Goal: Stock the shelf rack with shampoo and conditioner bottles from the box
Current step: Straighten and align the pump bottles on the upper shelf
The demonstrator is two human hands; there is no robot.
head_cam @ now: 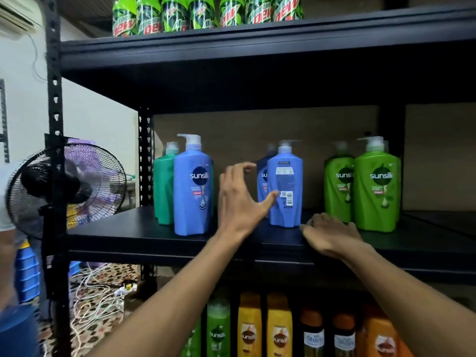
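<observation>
Blue shampoo bottle (285, 184): upright on middle shelf (128, 233), back label outward.
Left hand (239, 202): just left of bottle, fingers spread, thumb touching it, gripping nothing.
Right hand (332, 233): resting on shelf front, holding nothing.

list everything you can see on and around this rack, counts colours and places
black metal shelf rack: one, black, fills the view
Mountain Dew soda bottles: seven, green, top shelf
blue Sunsilk pump bottles: three, blue, middle shelf, one left, two centre
teal pump bottle: one, teal, behind the left blue one
green Sunsilk pump bottles: at least two, green, middle shelf right
yellow Sunsilk bottles: two, yellow, lower shelf
orange-capped clear bottles: two, orange caps, lower shelf right of yellow
standing fan: one, black and purple, left of rack
white cables: tangle, white, patterned floor
left hand: one, open, thumb at centre blue bottle
right hand: one, resting on middle shelf edge
</observation>
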